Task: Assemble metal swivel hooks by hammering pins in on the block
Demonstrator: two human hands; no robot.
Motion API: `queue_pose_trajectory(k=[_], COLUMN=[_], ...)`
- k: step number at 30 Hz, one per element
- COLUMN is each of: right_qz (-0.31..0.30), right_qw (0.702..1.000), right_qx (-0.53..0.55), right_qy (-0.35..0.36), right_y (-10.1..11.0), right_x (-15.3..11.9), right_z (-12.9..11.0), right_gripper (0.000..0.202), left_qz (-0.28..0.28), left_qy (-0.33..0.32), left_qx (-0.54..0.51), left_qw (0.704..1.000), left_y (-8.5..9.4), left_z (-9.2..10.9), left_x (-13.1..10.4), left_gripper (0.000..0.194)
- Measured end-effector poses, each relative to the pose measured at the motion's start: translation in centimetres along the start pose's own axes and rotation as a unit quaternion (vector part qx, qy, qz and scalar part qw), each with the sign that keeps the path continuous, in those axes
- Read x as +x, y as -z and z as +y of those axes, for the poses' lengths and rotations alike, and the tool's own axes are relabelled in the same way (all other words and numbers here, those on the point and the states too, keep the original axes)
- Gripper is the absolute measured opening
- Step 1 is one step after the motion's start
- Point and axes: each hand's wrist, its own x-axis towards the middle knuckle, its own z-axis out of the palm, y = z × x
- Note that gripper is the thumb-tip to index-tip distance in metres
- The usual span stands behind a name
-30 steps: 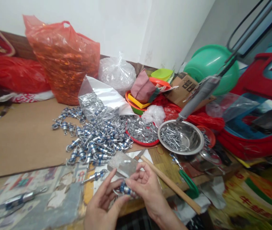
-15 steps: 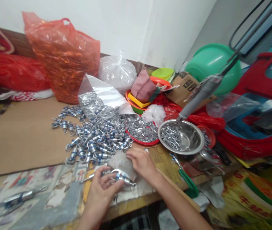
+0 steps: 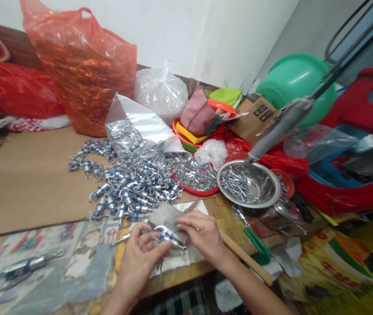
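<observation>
My left hand (image 3: 143, 251) is closed round a silver hook fitting with blue bands (image 3: 166, 235), its eye end pointing right. The fitting lies over the front of a grey metal block (image 3: 167, 215) on the bench. At the block's right side my right hand (image 3: 202, 234) has thumb and fingers pinched together; whatever is between them is too small to make out. Under and behind that hand lies a hammer, its wooden handle (image 3: 247, 258) showing to the right. A large pile of similar hook fittings (image 3: 130, 188) sits just beyond the block.
A red tray of small metal pieces (image 3: 196, 175) and a steel bowl of pins (image 3: 262, 186) stand behind to the right. A grey tool (image 3: 278, 127) leans over the bowl. A green-handled hook (image 3: 257, 247) lies right; a larger fitting (image 3: 25, 269) lies left.
My right hand has drawn back slightly right and down from the block, baring more of its top and the hammer. The left hand keeps the fitting at almost the same spot.
</observation>
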Motion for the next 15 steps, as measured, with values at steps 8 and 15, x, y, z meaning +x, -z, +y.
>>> queue_pose_trajectory(k=[8,15], right_qz=[-0.083,-0.117], right_qw=[0.976,0.954], right_qx=[-0.136,-0.228], right_qy=[0.15,0.159], right_y=[-0.9,-0.7], right_x=[-0.5,-1.1], right_z=[-0.7,-1.6], right_gripper=[0.027,0.023], left_qz=[0.007,0.007], left_qy=[-0.009,-0.008], left_qx=[-0.033,-0.019], left_qw=[0.999,1.0], left_y=[-0.2,-0.1], left_z=[-0.3,-0.1], left_x=[-0.1,-0.1], left_gripper=[0.05,0.05])
